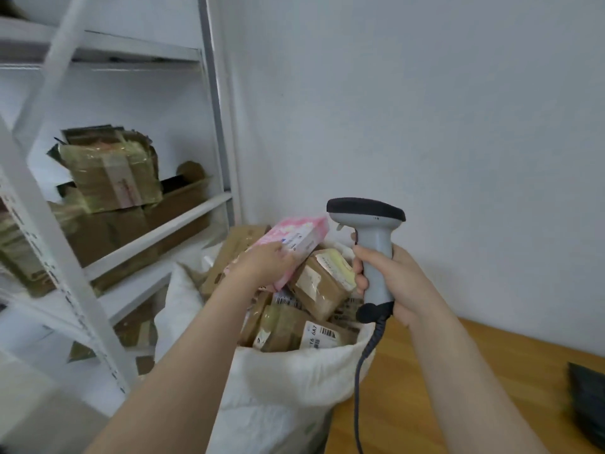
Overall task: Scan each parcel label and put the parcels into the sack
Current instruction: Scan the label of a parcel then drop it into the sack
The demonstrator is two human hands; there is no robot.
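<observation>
The white sack [278, 381] stands between a metal shelf rack [214, 109] on the left and the edge of a wooden surface [458, 371] on the right. A bare wall is behind it. Brown parcels [322, 283] heap its open mouth to the rim, so free room lies only above.

The left hand [262, 265] grips the near end of a pink parcel [307, 229], tilted over that heap. The right hand [406, 280] is clenched round the handle of a grey scanner [375, 253], upright just right of the parcel with its cable hanging.

The pink parcel is flat and soft-looking, with a white label on top.
</observation>
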